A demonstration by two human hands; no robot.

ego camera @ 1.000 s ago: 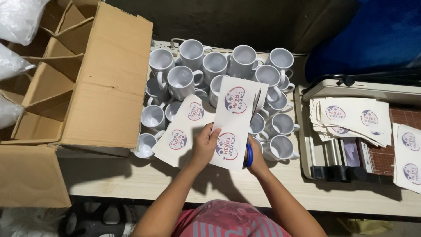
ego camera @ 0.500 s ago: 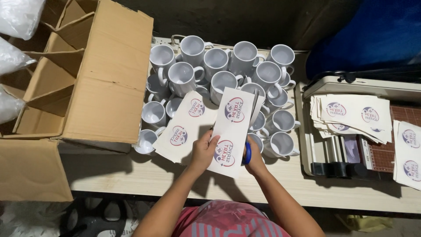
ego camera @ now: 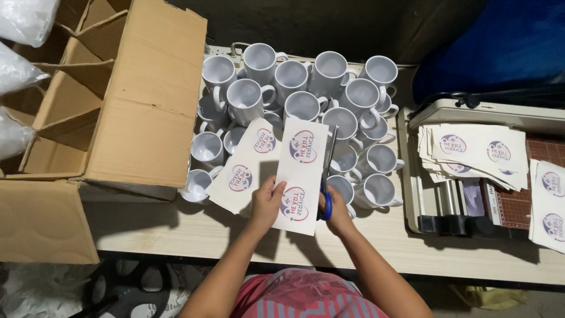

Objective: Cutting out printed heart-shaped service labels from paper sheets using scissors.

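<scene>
My left hand (ego camera: pixel 266 203) pinches the near end of a long white paper strip (ego camera: pixel 302 171) printed with two round coloured emblems. My right hand (ego camera: pixel 336 212) grips blue-handled scissors (ego camera: pixel 327 176), whose blades point away from me along the strip's right edge. A second printed strip (ego camera: pixel 244 166) lies just left of the first, resting on the mugs. Both hands hover over the near part of a cluster of several white mugs (ego camera: pixel 303 103) on the table.
A large open cardboard box (ego camera: pixel 126 100) stands at the left with plastic-wrapped bundles (ego camera: pixel 17 70) beside it. At the right, a paper trimmer (ego camera: pixel 465 218) carries a stack of printed sheets (ego camera: pixel 477 153). The pale tabletop (ego camera: pixel 194 232) runs along the near edge.
The cut strip has shifted slightly toward me and to the left. The scissors now lie along its right edge with the blades showing.
</scene>
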